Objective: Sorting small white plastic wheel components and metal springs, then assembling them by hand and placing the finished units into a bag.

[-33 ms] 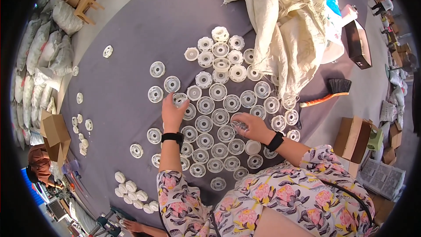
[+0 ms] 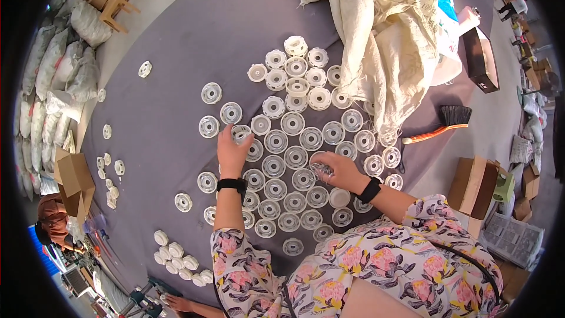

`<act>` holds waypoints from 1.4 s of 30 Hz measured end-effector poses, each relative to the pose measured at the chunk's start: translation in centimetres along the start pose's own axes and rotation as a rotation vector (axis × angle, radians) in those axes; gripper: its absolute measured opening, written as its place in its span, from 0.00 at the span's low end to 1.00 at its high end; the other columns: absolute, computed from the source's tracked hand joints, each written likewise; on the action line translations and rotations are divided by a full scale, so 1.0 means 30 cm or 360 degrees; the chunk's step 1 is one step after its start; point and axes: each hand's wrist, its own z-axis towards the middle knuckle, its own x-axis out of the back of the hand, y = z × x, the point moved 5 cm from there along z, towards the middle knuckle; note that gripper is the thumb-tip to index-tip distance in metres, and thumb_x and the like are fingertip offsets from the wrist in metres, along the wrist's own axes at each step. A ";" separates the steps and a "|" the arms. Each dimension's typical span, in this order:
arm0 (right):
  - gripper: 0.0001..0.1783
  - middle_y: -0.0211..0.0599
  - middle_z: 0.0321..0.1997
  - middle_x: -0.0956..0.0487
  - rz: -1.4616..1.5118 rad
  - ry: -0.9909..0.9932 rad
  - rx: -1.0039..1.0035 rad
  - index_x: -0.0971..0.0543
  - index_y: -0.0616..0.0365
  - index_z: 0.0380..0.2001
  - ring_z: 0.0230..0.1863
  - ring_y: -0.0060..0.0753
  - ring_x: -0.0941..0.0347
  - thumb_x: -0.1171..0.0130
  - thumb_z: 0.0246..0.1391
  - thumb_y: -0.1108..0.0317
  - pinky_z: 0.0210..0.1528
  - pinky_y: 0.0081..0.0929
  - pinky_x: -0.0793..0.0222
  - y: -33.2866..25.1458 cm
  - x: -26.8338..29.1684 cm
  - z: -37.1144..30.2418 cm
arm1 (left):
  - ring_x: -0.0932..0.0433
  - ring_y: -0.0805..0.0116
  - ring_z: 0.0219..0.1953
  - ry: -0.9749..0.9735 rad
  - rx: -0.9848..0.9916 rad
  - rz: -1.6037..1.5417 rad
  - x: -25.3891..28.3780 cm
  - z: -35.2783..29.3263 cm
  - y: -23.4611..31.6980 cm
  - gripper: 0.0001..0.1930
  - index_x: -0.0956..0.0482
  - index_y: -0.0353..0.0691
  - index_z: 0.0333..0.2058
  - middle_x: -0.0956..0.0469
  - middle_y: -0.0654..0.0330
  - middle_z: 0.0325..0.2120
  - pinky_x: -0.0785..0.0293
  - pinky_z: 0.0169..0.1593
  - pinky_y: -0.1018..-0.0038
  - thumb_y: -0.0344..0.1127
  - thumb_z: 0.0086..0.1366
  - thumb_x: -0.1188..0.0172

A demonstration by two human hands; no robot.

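Nearer than the pale sack [image 2: 406,41], the right hand [image 2: 336,172] is clutching shiny pieces [image 2: 321,168], the left hand [image 2: 234,148] is gripping a white disc [image 2: 241,132] left of the sack, and a brush [image 2: 454,116] is lying at the sack's right.

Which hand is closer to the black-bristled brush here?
Right. The right hand is left of the brush and lower in the view; the left hand is on that same side, much farther away.
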 end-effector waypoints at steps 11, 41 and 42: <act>0.16 0.32 0.43 0.26 -0.0041 -0.0053 -0.0064 0.27 0.45 0.42 0.40 0.39 0.27 0.44 0.46 0.63 0.39 0.31 0.29 0.025 0.006 -0.015 | 0.29 0.52 0.43 0.0305 -0.0068 0.0222 0.120 -0.024 -0.152 0.24 0.27 0.35 0.42 0.27 0.51 0.39 0.34 0.47 0.63 0.39 0.47 0.35; 0.17 0.31 0.38 0.25 0.1160 -0.0018 -0.0719 0.30 0.59 0.43 0.39 0.20 0.31 0.42 0.50 0.68 0.42 0.21 0.34 0.180 -0.041 -0.071 | 0.34 0.53 0.49 -0.0201 -0.0834 0.0516 -0.180 0.096 0.295 0.33 0.34 0.44 0.52 0.32 0.53 0.45 0.36 0.49 0.60 0.28 0.41 0.40; 0.17 0.32 0.38 0.25 0.1121 0.0005 -0.0753 0.29 0.59 0.43 0.39 0.21 0.31 0.42 0.50 0.68 0.42 0.22 0.34 0.199 -0.035 -0.077 | 0.34 0.52 0.48 -0.0145 -0.0713 0.0353 -0.165 0.085 0.283 0.33 0.34 0.44 0.52 0.32 0.53 0.45 0.36 0.49 0.61 0.29 0.41 0.40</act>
